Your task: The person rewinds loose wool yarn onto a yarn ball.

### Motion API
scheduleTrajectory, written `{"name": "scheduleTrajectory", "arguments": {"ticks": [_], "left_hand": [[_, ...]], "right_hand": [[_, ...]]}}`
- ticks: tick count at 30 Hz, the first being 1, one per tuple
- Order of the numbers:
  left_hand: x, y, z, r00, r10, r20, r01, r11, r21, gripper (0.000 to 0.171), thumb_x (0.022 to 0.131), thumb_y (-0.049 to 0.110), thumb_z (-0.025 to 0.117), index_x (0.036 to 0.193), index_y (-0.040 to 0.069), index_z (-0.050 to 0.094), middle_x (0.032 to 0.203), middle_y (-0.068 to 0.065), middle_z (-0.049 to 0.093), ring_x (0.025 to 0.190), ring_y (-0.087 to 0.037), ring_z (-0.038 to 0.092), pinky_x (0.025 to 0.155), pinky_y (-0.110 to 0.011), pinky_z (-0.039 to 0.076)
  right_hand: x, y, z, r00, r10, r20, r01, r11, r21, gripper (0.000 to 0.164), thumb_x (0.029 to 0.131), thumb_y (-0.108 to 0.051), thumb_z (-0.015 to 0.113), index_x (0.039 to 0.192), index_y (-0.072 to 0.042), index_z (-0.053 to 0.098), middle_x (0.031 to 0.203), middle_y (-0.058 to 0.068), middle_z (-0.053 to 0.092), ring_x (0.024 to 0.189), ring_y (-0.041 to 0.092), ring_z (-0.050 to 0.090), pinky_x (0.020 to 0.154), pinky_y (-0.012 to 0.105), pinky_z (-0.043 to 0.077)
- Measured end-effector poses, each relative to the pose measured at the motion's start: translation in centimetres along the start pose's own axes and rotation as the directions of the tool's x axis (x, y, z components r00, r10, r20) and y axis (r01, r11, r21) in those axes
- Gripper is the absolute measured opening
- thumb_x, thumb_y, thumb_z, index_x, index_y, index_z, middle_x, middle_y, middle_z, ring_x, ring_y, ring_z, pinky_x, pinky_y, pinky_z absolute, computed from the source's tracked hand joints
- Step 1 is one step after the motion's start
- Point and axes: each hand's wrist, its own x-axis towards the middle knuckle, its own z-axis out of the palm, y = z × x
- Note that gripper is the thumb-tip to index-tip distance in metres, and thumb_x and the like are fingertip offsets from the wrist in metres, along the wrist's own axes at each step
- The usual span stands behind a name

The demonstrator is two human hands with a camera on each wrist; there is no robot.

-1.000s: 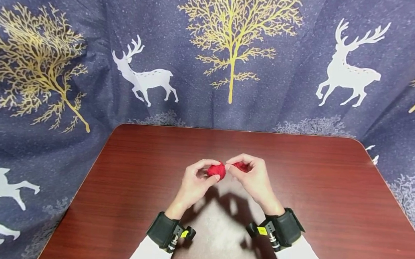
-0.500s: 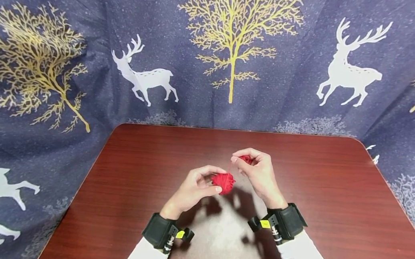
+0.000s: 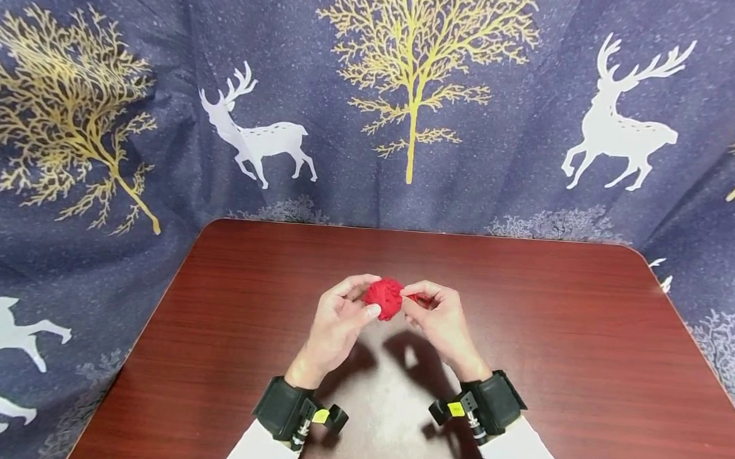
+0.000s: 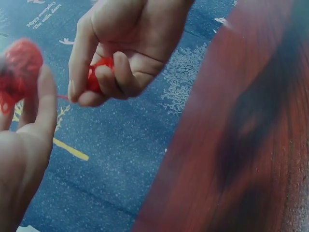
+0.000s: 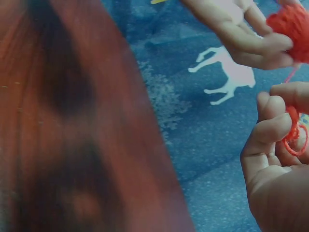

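Observation:
Between thumb and fingers my left hand (image 3: 333, 323) grips a ball of red yarn (image 3: 385, 299), held above the table. My right hand (image 3: 440, 323) is close beside the ball on its right, pinching a red strand between thumb and forefinger. More loose red yarn (image 3: 422, 300) is tucked in the curled fingers of that hand; loops of the yarn (image 5: 295, 140) stick out in the right wrist view. A short strand (image 4: 63, 97) spans from the ball to the right fingertips in the left wrist view. The ball (image 4: 21, 72) is partly cut off there.
Under both hands lies a reddish-brown wooden table (image 3: 262, 265) with rounded far corners. A dark blue curtain (image 3: 357, 193) printed with white deer and golden trees hangs behind it. Each wrist wears a black band (image 3: 284, 408) with a small camera.
My right hand pulled the strand up and away, then came back down beside the ball. The left hand lowered the ball, then raised it and turned it.

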Motion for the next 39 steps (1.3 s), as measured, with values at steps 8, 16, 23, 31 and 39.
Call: {"name": "scheduleTrajectory", "arguments": {"ticks": [8,16,23,31,39], "left_hand": [[0.4,0.0,0.4,0.975,0.027,-0.221,-0.021,0.999,0.028,0.033,0.088,-0.011,0.062,0.118,0.001,0.061,0.114,-0.011,0.069,0.100,-0.018,0.068,0.082,-0.025,0.058],[0.7,-0.6,0.4,0.941,0.145,-0.307,-0.038,0.944,0.329,0.044,0.084,-0.015,0.069,0.125,-0.011,0.053,0.117,-0.012,0.065,0.105,-0.019,0.064,0.088,-0.026,0.054],[0.4,-1.1,0.0,0.959,0.124,-0.255,0.030,0.849,0.527,0.040,0.085,-0.011,0.073,0.123,-0.001,0.065,0.118,-0.019,0.066,0.101,-0.026,0.067,0.088,-0.033,0.057],[0.0,-1.1,-0.3,0.986,0.003,-0.165,0.091,0.822,0.562,0.038,0.081,-0.014,0.073,0.116,0.000,0.069,0.118,-0.017,0.067,0.103,-0.031,0.066,0.084,-0.033,0.059],[-0.4,-1.0,-0.8,0.995,-0.093,0.022,0.076,0.914,0.399,0.036,0.079,-0.014,0.070,0.114,-0.013,0.062,0.119,-0.021,0.065,0.106,-0.021,0.064,0.089,-0.029,0.056]], "right_hand": [[-1.0,0.6,1.2,0.999,-0.034,0.015,0.035,0.995,-0.093,0.008,0.087,0.000,0.076,0.095,0.003,0.075,0.071,0.004,0.066,0.057,0.012,0.056,0.052,0.020,0.047],[-1.8,0.1,1.8,0.987,-0.151,0.059,0.161,0.956,-0.243,0.008,0.084,0.002,0.077,0.089,-0.004,0.076,0.078,0.003,0.072,0.064,0.010,0.060,0.059,0.021,0.049],[-1.8,-0.8,1.4,0.968,-0.237,0.080,0.249,0.930,-0.270,0.010,0.083,0.003,0.078,0.089,-0.006,0.078,0.074,0.003,0.071,0.059,0.008,0.055,0.054,0.020,0.045],[-1.1,-2.3,0.2,0.970,-0.228,0.083,0.240,0.950,-0.201,0.009,0.084,0.003,0.077,0.091,-0.002,0.077,0.081,0.011,0.074,0.063,0.011,0.062,0.055,0.021,0.048],[-0.3,-3.7,-1.0,0.983,-0.178,0.038,0.182,0.965,-0.186,0.009,0.086,0.000,0.076,0.094,0.002,0.075,0.078,0.011,0.071,0.061,0.018,0.062,0.054,0.022,0.050]]}}
